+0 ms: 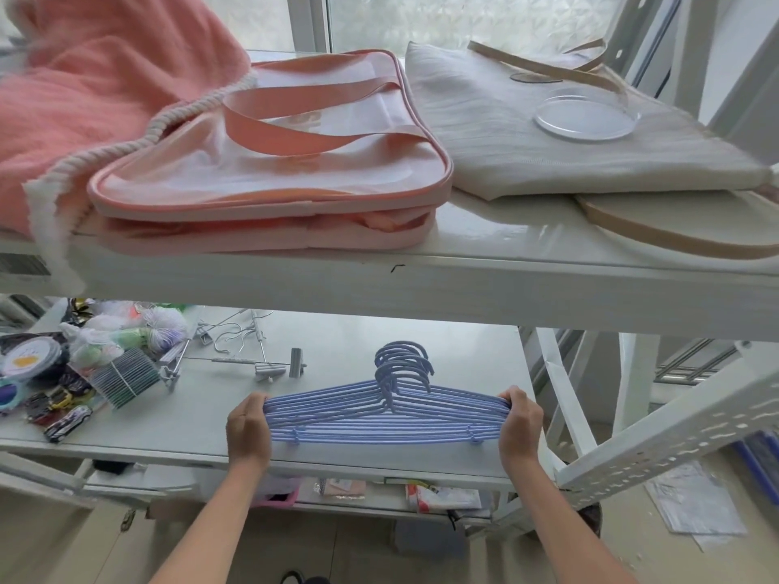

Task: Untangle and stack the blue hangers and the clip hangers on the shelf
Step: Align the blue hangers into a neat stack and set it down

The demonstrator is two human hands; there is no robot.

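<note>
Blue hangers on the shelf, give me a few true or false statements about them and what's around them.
1. Both hands hold the blue hangers, the left hand at one end, the right hand at the other. True.
2. The hangers' hooks point toward the person. False: they point away.
3. The clip hangers lie stacked on the blue ones. False: they lie apart, farther back.
4. A pink bag lies on the upper shelf. True.
</note>
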